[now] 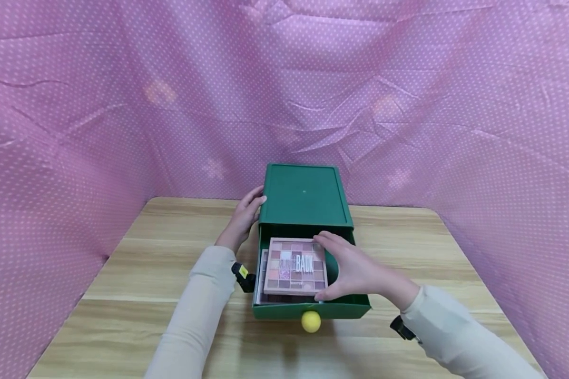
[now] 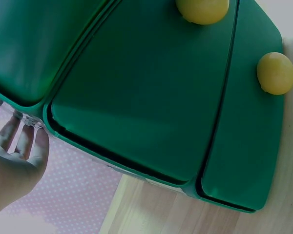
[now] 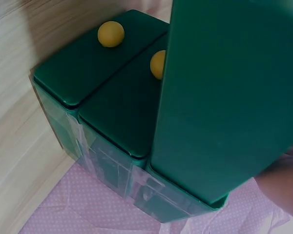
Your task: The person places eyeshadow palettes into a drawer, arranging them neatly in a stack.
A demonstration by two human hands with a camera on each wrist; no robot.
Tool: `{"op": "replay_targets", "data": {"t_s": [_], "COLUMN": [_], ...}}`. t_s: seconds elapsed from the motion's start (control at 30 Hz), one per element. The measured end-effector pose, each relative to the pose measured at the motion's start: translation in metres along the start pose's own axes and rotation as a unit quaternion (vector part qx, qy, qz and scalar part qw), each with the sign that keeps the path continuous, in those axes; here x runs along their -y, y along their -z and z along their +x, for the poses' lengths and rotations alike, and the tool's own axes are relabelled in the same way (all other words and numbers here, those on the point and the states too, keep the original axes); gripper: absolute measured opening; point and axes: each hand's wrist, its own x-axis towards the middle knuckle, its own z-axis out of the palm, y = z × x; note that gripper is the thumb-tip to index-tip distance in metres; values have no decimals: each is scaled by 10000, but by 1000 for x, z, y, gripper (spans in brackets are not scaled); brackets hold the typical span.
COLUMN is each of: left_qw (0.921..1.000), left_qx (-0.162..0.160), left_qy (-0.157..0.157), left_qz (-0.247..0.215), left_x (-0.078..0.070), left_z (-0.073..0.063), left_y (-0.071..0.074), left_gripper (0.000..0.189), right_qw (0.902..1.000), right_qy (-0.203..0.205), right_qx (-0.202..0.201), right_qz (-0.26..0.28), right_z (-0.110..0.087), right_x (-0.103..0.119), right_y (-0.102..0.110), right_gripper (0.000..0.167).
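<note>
A green drawer cabinet (image 1: 305, 195) stands on the table with its top drawer (image 1: 351, 311) pulled out. My right hand (image 1: 355, 268) reaches over the drawer and grips an eyeshadow palette (image 1: 291, 266), thumb at its near edge and fingers at its far edge. A second palette (image 1: 262, 289) lies under it, mostly covered. With fairly straight fingers, my left hand (image 1: 242, 218) rests against the cabinet's left side; the left wrist view shows these fingers (image 2: 25, 141) along that side. In the right wrist view the pulled-out drawer (image 3: 224, 97) hides most of my right hand.
A yellow round knob (image 1: 311, 321) sits on the open drawer's front. Two lower drawers, each with a yellow knob (image 3: 111, 34), are closed below it. The wooden table (image 1: 161, 263) ends at a pink dotted cloth (image 1: 218, 105) behind and at both sides.
</note>
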Motion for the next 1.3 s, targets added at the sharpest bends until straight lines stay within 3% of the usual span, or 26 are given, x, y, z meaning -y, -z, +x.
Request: {"op": "replay_targets", "data": {"t_s": [0.3,0.63,0.8,0.93,1.13,1.3], "left_qw": [10000,10000,10000,9999,10000,9999], "left_qx": [0,5,0,0,14,-23], "left_qy": [11,9,26,65,63,73], "left_qz": [64,6,41,77,53,104], "left_x": [1,0,0,-1,0,-1], "left_z": [-1,-1,-1,-1,0,0], "left_y": [0,-1,0,0,0,0], "left_gripper": [47,47,47,47,47,46], "right_qw": [9996,9914,9883,9901,9977,9993], "right_qy": [-129,406,499,374,-42,132], "right_qx": [186,244,313,372,314,138], "right_qz": [-153,-1224,-1410,-1301,-595,-333], "right_z": [8,12,11,11,11,7], "right_x": [-1,-1,1,3,2,1], "right_y": [-8,-13,-12,-11,-10,-5], "right_gripper": [98,100,101,100,86,74]}}
